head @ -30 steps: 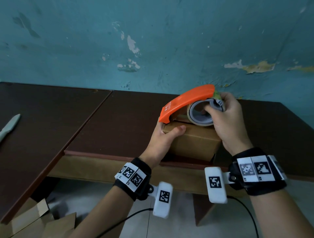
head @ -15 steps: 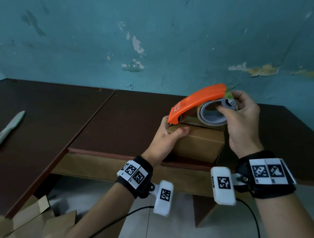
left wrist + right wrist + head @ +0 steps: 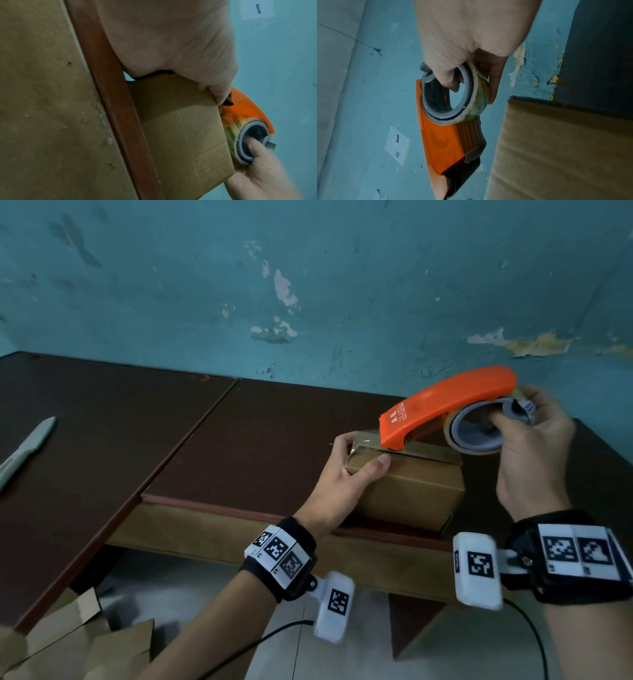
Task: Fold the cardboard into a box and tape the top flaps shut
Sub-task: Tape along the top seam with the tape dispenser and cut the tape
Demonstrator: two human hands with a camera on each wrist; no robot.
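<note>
Head view: box (image 3: 407,491) already folded, sits at table (image 3: 274,440) edge, left hand (image 3: 346,474) clamped on its corner, right hand (image 3: 534,453) gripping tape dispenser (image 3: 445,409) w/ nose on top seam, so taping underway, prob. strip to finish & cut.

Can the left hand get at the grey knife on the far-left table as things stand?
Probably not right now: the left hand grips the box, and the knife lies far off to its left, nothing between.

Black wristbands (image 3: 568,563) carry white coded tags, cables.
</note>
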